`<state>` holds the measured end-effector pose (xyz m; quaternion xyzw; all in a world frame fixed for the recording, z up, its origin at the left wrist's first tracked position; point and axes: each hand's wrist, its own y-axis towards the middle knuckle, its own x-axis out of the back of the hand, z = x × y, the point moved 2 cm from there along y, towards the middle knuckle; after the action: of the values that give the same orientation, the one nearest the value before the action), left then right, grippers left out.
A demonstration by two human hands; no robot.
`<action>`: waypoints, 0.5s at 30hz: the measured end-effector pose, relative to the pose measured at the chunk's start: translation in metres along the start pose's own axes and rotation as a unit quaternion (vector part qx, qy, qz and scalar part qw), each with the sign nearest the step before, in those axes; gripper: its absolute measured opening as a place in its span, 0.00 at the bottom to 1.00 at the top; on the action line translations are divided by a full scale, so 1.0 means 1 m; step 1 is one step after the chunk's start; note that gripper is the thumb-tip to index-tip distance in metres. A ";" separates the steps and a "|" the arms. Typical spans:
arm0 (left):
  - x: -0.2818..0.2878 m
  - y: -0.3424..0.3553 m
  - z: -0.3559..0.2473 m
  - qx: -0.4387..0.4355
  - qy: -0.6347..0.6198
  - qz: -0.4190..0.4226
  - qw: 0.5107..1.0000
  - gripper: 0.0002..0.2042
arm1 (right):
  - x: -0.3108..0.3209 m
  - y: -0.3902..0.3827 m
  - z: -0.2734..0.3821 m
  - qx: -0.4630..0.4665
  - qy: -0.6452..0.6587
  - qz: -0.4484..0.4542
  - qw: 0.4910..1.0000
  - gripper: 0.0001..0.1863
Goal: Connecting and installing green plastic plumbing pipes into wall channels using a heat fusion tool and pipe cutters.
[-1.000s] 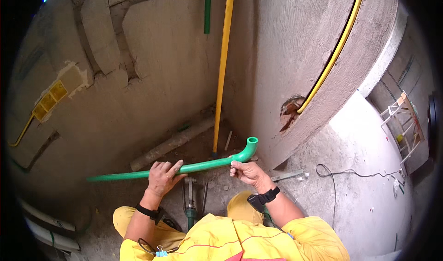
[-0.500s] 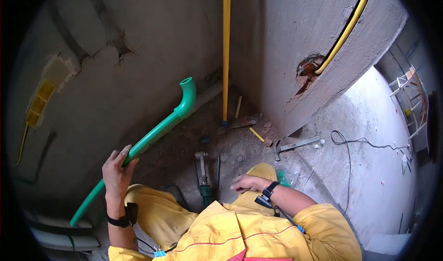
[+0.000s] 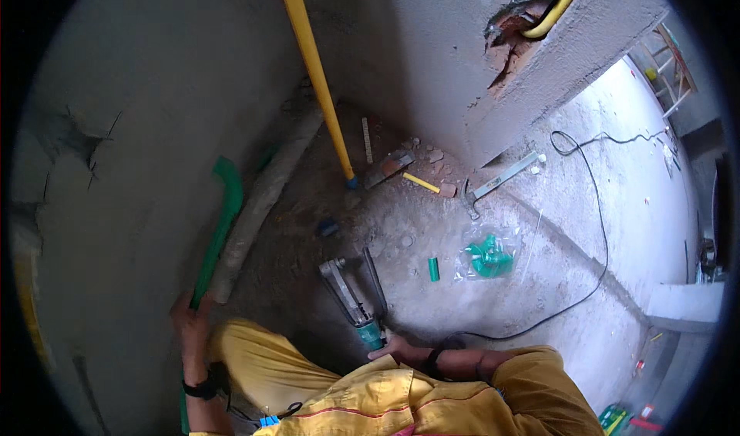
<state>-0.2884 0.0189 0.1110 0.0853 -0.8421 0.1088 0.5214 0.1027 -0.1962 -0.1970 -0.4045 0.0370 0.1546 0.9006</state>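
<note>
My left hand (image 3: 190, 322) is closed round a green plastic pipe (image 3: 213, 247) with an elbow fitting (image 3: 226, 175) at its upper end. The pipe slants upward at the left, beside the wall. In front of my lap, my right hand (image 3: 395, 347) has its fingers round the lower end of a pipe welding iron (image 3: 368, 332), at its green handle; they are partly hidden. The iron's long metal plate points away from me, with a thin dark stand leg on each side. A short green pipe piece (image 3: 433, 269) stands to its right.
Green fittings in a clear bag (image 3: 489, 257) lie on the floor at right. Beyond are a hammer (image 3: 469, 198), a level (image 3: 505, 175), a yellow-handled tool (image 3: 424, 182) and rubble. A black cable (image 3: 597, 197) loops across the floor. A yellow pole (image 3: 316, 74) stands near the corner.
My view has tipped down and turned right. My right hand has moved from my knee to the welding iron's handle. The green pipe in my left hand has swung more upright.
</note>
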 end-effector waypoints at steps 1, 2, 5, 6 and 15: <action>-0.009 0.015 -0.008 -0.010 0.003 0.011 1.000 0.10 | -0.013 0.008 -0.022 0.100 0.001 -0.063 0.993 0.33; -0.016 0.021 -0.014 0.007 0.005 -0.013 1.000 0.11 | -0.021 -0.005 0.007 0.059 -0.153 -0.111 0.980 0.37; -0.034 0.059 -0.024 -0.016 -0.012 0.030 0.999 0.12 | -0.030 -0.031 0.064 0.038 -0.060 -0.160 0.984 0.33; -0.034 0.069 -0.029 -0.037 -0.024 0.079 0.996 0.12 | -0.028 -0.034 0.075 -0.036 -0.138 -0.185 0.972 0.25; 0.041 0.143 -0.041 -0.065 0.031 0.028 0.997 0.14 | 0.096 -0.114 0.190 -0.038 -0.305 -0.249 0.918 0.17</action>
<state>-0.3086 0.1664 0.1522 0.0242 -0.8328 0.0715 0.5485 0.2182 -0.1027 -0.0059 -0.3680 -0.3473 0.0421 0.8615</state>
